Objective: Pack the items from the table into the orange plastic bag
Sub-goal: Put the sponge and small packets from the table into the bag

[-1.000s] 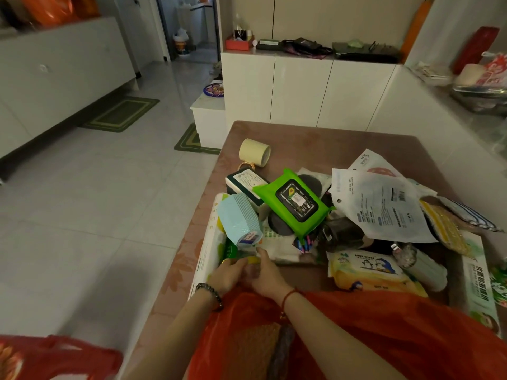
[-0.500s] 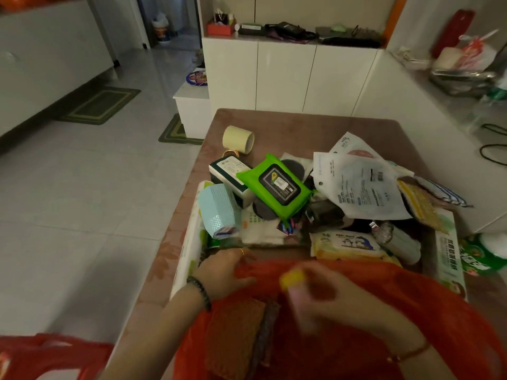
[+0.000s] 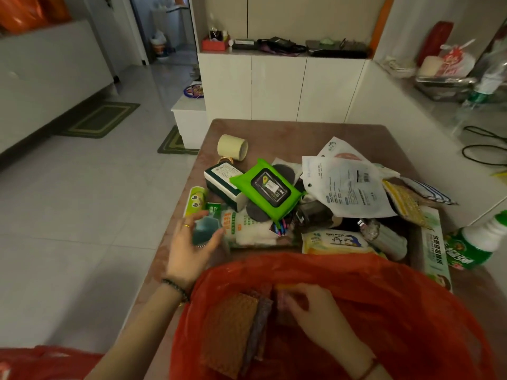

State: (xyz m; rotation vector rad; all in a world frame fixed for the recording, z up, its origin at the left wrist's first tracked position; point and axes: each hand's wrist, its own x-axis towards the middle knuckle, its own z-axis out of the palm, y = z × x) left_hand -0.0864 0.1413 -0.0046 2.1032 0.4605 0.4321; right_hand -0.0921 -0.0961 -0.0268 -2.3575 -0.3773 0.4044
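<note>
The orange plastic bag (image 3: 411, 311) lies open at the table's near edge, with a brown scouring pad (image 3: 230, 325) inside. My right hand (image 3: 312, 308) is down in the bag, closed on a small pink and yellow item (image 3: 284, 296). My left hand (image 3: 189, 245) wraps around a pale blue pack (image 3: 207, 229) at the left of the pile. Further back on the table lie a green wipes pack (image 3: 267, 187), a dark green box (image 3: 223, 176), a tape roll (image 3: 232, 147), a white pouch (image 3: 348, 185), baby wipes (image 3: 337, 241) and a long box (image 3: 434, 242).
A green bottle (image 3: 477, 245) lies at the table's right edge. White cabinets (image 3: 274, 86) stand behind the table and a white counter (image 3: 439, 127) runs along the right. Another orange bag (image 3: 41, 363) sits lower left. Tiled floor (image 3: 82, 215) spreads to the left.
My right hand carried the small pink and yellow item from the pile down into the bag. My left hand left the bag's rim and closed around the pale blue pack.
</note>
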